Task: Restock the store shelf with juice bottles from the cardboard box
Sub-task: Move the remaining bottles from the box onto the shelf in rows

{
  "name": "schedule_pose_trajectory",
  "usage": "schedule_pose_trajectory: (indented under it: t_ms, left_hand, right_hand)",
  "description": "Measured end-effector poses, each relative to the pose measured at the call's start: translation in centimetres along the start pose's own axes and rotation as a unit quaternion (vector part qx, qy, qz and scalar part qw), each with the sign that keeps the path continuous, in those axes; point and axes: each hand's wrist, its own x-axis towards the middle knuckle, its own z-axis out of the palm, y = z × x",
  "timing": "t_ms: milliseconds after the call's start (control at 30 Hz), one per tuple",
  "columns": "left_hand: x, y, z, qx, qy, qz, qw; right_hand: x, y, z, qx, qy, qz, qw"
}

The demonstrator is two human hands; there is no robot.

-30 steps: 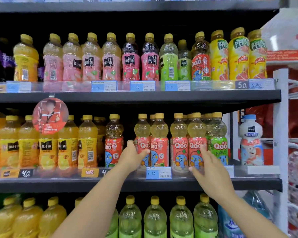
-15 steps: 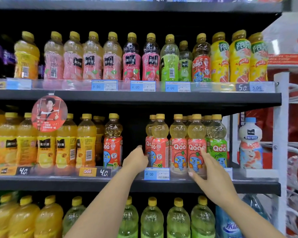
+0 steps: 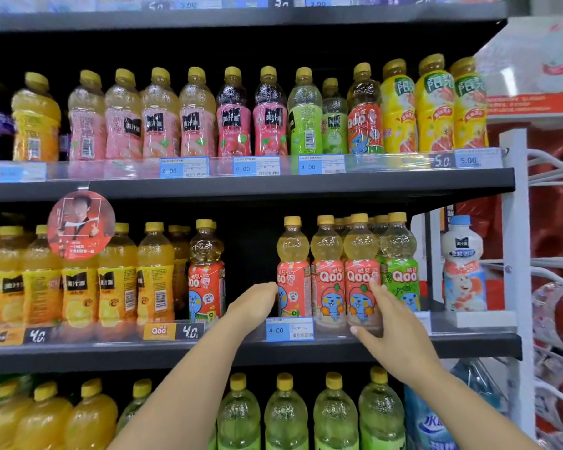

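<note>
On the middle shelf (image 3: 468, 345) stands a row of red-label Qoo juice bottles with yellow caps. My left hand (image 3: 254, 303) is curled against the left side of the leftmost red Qoo bottle (image 3: 294, 277); its fingertips are hidden. My right hand (image 3: 394, 329) wraps the lower part of another red Qoo bottle (image 3: 359, 274), two places to the right, thumb at its base. Between them is a third red Qoo bottle (image 3: 326, 277). A green-label Qoo bottle (image 3: 400, 271) ends the row. The cardboard box is out of view.
A dark gap separates the row from a lone red Qoo bottle (image 3: 206, 280) on the left, beside several orange juice bottles (image 3: 117, 287). A round red promo tag (image 3: 80, 224) hangs from the upper shelf (image 3: 403, 183). A white bottle (image 3: 462, 264) stands right. Green bottles fill the bottom shelf.
The bottle in my left hand has slid right against the row, widening the gap beside the lone Qoo bottle. My right hand stays on its bottle. The view shifted slightly.
</note>
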Motion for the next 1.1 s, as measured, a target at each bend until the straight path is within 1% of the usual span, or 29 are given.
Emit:
schedule_pose_trajectory:
  t_ms: [67,133,200,300,500,633,833,967,1100]
  left_hand:
    - [-0.3,0.4,-0.3,-0.057,0.039,0.034,0.997]
    - [-0.9,0.4,-0.2,-0.082,0.038,0.078,0.993]
    - [-1.5,0.0,0.2,-0.037,0.017,0.106,0.994]
    - [-1.7,-0.2,0.8,0.046,0.054,0.111,0.991]
    - [-2.2,0.4,1.8,0.109,0.113,0.09,0.984]
    - [-2.7,0.8,2.2,0.134,0.13,0.082,0.979]
    - [-4.2,1.0,2.3,0.164,0.126,0.09,0.974]
    - [-6.7,0.9,2.3,0.165,0.157,0.137,0.964]
    - [-11.7,0.5,2.8,0.136,0.164,0.199,0.957]
  right_hand:
    - [0.0,0.1,0.0,0.004,-0.001,-0.002,1.0]
    - [0.0,0.3,0.0,0.009,-0.003,-0.007,1.0]
    - [0.0,0.4,0.1,0.009,-0.005,-0.01,1.0]
    - [0.1,0.6,0.1,0.004,-0.009,-0.011,1.0]
    - [-0.1,0.8,0.0,0.017,-0.013,-0.018,1.0]
    - [-0.2,0.5,-0.2,0.006,-0.034,-0.012,0.999]
    - [-0.1,-0.1,-0.4,-0.02,-0.054,0.003,0.998]
    - [-0.4,-0.6,-1.5,0.007,-0.056,-0.005,0.998]
    - [-3.7,-0.5,-3.4,0.063,-0.002,-0.033,0.997]
